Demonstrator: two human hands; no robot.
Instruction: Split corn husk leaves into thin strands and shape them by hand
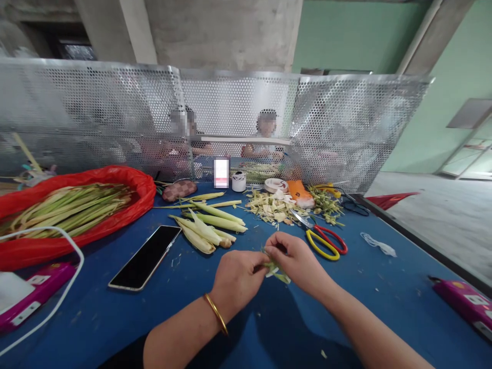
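Note:
My left hand [235,277] and my right hand [294,259] meet over the blue table [376,287], both pinched on a small folded piece of green palm leaf [277,271]. A gold bangle sits on my left wrist. Just beyond my hands lie a few folded pale green leaf strips [209,225]. Scissors with red and yellow handles [323,238] rest to the right of my right hand.
A red plastic bag [73,215] full of long leaf strips lies at the left. A black phone [146,256] is near it. Leaf cuttings [272,205], tape rolls [239,181] and a perforated metal screen [230,118] stand behind. Two people sit beyond the screen. Pink devices [467,302] lie at both edges.

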